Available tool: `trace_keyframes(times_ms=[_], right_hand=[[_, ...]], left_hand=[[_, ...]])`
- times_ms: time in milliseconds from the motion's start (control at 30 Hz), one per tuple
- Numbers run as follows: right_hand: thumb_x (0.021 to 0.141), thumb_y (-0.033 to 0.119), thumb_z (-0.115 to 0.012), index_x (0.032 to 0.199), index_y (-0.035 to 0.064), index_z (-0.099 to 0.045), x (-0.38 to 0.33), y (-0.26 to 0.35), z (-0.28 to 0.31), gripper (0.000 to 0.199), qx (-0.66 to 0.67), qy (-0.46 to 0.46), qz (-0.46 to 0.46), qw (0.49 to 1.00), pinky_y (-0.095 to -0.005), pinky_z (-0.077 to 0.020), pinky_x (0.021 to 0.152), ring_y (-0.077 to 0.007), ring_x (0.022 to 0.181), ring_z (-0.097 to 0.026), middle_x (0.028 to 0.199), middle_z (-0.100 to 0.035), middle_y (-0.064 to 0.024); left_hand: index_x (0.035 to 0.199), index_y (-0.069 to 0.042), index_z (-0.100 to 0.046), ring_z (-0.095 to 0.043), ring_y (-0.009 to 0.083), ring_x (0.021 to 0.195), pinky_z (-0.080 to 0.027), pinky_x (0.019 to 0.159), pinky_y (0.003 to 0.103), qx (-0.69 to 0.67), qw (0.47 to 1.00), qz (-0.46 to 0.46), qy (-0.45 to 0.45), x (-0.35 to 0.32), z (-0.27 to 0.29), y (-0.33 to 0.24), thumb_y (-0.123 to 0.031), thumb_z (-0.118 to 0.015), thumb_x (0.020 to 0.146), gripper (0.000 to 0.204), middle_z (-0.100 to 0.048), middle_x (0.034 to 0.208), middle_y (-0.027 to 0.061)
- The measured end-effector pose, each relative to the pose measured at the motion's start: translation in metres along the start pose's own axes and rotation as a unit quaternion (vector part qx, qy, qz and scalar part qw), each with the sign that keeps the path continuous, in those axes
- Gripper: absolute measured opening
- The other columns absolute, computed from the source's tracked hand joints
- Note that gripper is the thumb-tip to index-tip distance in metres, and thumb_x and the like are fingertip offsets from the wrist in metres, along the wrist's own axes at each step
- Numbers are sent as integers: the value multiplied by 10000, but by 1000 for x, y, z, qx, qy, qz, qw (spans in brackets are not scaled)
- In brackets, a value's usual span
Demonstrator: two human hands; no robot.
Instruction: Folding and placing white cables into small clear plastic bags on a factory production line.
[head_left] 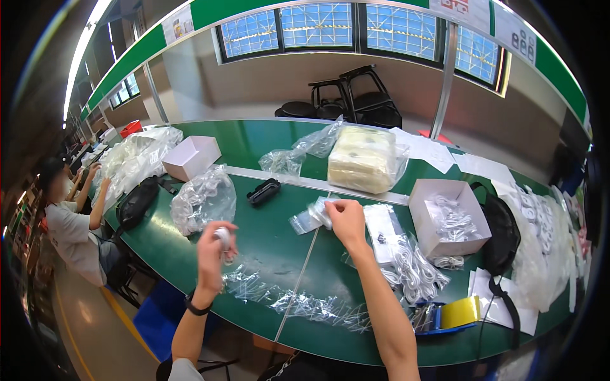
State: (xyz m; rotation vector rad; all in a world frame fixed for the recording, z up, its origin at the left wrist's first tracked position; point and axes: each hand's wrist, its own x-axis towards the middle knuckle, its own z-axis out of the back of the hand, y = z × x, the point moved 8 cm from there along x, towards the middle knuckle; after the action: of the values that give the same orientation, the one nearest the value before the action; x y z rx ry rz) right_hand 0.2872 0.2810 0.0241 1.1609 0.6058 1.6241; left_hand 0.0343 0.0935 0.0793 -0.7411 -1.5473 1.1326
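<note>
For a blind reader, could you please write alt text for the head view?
Over a green table, the left hand holds a small white part while the right hand pinches a clear bag. Cable bundles lie right.

The single head-worn fisheye view looked down and forward from above the long green worktable (pixel 267 222), close enough that both bare forearms entered from the lower edge. It faced the far wall's row of gridded windows (pixel 318 25), with straight edges bowing toward the dark circular rim.
</note>
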Motion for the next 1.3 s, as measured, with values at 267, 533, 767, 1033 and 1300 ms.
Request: trace_keyframes(times_ms=[267,533,767,1033,1300], right_hand=[[857,233,-679,794,-70,-706,-2,35,-12,310,237,101,-29,966,-273,-432,572,-105,603,-582,661,-678,-97],[923,227,-635,871,-46,-717,-13,65,-15,290,454,211,-139,854,-247,-500,655,-83,674,-581,787,-684,-62],[943,255,-614,922,-39,-696,-13,72,-20,305,398,196,-73,893,-256,-510,672,-93,677,-589,820,-684,-79],[871,249,-652,874,7,-652,-39,133,15,242,143,91,121,978,-393,-485,636,-293,721,-630,794,-641,-174],[844,210,-624,931,-33,-605,-50,126,-29,258,230,94,152,957,-484,-480,688,-467,806,-592,808,-623,-267]], left_hand=[[1217,9,-573,-574,151,890,-468,754,283,285,950,-101,79,53,-114,4,-204,-854,697,629,-638,961,82],[1169,2,-621,-472,8,511,-358,465,180,64,994,19,90,63,-110,11,-124,-799,773,452,-609,751,-21],[1003,-11,-657,-414,2,486,-320,449,190,-6,996,81,43,67,-104,17,-131,-697,873,181,-566,673,-37],[901,-61,-626,-386,19,495,-318,452,204,-205,973,41,-94,84,-79,41,-164,-675,901,114,-553,706,-40],[960,-82,-596,-561,108,705,-477,654,249,-312,949,30,-33,99,-55,50,-202,-537,973,134,-569,759,13]])
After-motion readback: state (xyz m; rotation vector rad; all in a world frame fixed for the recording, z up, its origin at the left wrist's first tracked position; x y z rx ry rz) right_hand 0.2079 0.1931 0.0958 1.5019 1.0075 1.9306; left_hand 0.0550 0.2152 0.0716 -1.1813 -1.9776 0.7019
